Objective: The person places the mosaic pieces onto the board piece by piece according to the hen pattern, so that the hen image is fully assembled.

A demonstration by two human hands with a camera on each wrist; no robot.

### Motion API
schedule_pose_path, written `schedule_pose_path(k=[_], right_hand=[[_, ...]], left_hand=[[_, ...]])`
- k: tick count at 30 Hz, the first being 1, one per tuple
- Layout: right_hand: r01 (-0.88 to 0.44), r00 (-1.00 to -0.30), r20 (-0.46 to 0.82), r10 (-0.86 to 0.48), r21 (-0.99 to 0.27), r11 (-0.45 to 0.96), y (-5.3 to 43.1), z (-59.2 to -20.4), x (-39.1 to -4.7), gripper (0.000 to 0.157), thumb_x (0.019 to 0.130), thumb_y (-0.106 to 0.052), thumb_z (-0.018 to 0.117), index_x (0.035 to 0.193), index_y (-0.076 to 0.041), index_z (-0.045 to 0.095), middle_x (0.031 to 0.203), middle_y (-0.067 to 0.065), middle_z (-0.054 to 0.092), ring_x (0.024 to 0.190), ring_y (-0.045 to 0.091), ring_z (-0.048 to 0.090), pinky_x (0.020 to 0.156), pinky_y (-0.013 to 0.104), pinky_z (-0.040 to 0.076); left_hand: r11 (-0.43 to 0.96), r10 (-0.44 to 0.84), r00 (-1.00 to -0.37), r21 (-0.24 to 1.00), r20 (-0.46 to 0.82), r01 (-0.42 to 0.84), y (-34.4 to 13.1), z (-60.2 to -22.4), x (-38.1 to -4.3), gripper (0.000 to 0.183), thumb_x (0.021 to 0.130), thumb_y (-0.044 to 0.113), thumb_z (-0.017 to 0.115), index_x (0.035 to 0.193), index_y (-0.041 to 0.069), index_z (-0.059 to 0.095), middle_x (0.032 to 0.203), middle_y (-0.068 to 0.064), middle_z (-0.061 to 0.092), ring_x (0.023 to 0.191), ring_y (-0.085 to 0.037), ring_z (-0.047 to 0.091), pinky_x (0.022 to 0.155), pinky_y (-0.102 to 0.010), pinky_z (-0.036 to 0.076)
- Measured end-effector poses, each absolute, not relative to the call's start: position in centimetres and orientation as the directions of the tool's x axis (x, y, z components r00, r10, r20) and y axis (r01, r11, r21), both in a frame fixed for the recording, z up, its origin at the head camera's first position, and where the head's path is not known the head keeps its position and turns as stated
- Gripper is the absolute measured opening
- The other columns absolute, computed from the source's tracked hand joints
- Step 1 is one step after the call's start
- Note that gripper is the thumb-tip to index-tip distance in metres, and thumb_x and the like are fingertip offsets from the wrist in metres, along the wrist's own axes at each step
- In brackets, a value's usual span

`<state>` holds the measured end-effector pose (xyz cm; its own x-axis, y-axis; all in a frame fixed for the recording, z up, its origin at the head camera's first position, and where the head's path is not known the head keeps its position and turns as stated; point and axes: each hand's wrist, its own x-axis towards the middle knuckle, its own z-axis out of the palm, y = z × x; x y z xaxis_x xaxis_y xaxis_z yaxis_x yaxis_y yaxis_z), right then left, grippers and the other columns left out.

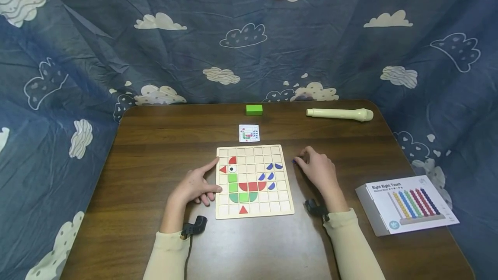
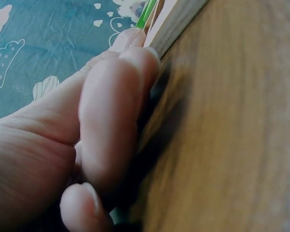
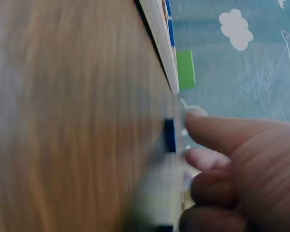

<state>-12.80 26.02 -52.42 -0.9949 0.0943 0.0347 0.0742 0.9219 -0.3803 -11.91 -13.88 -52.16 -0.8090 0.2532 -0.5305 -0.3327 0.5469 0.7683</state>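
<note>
A wooden grid board (image 1: 288, 205) lies on the table, bearing red, green and blue shapes and an eye tile (image 1: 232, 169) arranged like a bird. My left hand (image 1: 193, 186) rests against the board's left edge, thumb and forefinger spread along it, other fingers loosely bent. Right of the board, my right hand (image 1: 320, 170) hovers low over a small blue piece (image 3: 170, 135). In the right wrist view its thumb and finger stand just above that piece, with a slight gap showing. Another dark blue piece (image 3: 164, 228) shows at that view's bottom edge.
Behind the board lie a picture card (image 1: 249, 133) with a similar bird and a green block (image 1: 254, 110). A cream microphone-shaped object (image 1: 339, 114) is at the back right. A white box (image 1: 408, 204) picturing bead stacks sits at the right.
</note>
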Motion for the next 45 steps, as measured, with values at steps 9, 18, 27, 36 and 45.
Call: schedule_pose_path(k=[9, 18, 27, 36, 45], right_hand=[[0.047, -0.997, 0.049, 0.065, -0.308, 0.950, 25.0, -52.3, -12.9, 0.029, 0.098, -0.036, 0.078, 0.112, -0.011, 0.075, 0.082, 0.009, 0.076, 0.058, 0.022, 0.059, 0.049, 0.036, 0.042], [0.080, -0.994, 0.038, 0.101, -0.366, 0.927, 25.0, -52.0, -12.6, 0.022, 0.098, -0.030, 0.077, 0.106, -0.010, 0.078, 0.083, 0.011, 0.078, 0.060, 0.023, 0.059, 0.051, 0.040, 0.046], [0.022, -0.993, 0.092, 0.068, -0.433, 0.901, 24.2, -51.5, -10.3, 0.019, 0.097, -0.034, 0.079, 0.101, -0.016, 0.080, 0.060, -0.003, 0.056, 0.053, 0.016, 0.047, 0.047, 0.032, 0.035], [-0.048, -0.995, 0.096, -0.008, -0.426, 0.903, 21.1, -51.4, -8.7, 0.016, 0.089, -0.028, 0.088, 0.092, -0.016, 0.079, 0.055, -0.005, 0.052, 0.052, 0.012, 0.043, 0.050, 0.030, 0.030], [-0.035, -0.999, 0.034, -0.022, -0.457, 0.889, 21.0, -52.0, -8.7, 0.021, 0.088, -0.036, 0.087, 0.094, -0.017, 0.080, 0.058, -0.005, 0.052, 0.055, 0.012, 0.043, 0.052, 0.030, 0.030]], left_hand=[[0.543, 0.253, -0.807, 0.769, -0.533, -0.337, -13.8, -52.2, -11.9, 0.099, 0.088, 0.026, 0.089, 0.165, 0.047, 0.032, 0.066, -0.012, 0.074, 0.049, -0.018, 0.069, 0.044, -0.023, 0.046], [0.542, 0.253, -0.807, 0.769, -0.533, -0.338, -13.9, -52.1, -12.0, 0.100, 0.087, 0.027, 0.090, 0.165, 0.048, 0.031, 0.067, -0.013, 0.074, 0.050, -0.020, 0.070, 0.045, -0.024, 0.046], [0.541, 0.257, -0.806, 0.771, -0.533, -0.337, -13.9, -52.2, -12.0, 0.100, 0.087, 0.027, 0.090, 0.165, 0.047, 0.031, 0.067, -0.012, 0.074, 0.050, -0.020, 0.070, 0.044, -0.024, 0.047], [0.543, 0.258, -0.809, 0.772, -0.528, -0.331, -14.1, -52.1, -12.1, 0.100, 0.086, 0.028, 0.090, 0.165, 0.049, 0.031, 0.068, -0.013, 0.074, 0.050, -0.020, 0.070, 0.044, -0.024, 0.045], [0.537, 0.265, -0.804, 0.774, -0.532, -0.335, -14.0, -52.1, -11.9, 0.099, 0.087, 0.028, 0.090, 0.164, 0.050, 0.032, 0.067, -0.012, 0.074, 0.050, -0.020, 0.070, 0.045, -0.025, 0.045]])
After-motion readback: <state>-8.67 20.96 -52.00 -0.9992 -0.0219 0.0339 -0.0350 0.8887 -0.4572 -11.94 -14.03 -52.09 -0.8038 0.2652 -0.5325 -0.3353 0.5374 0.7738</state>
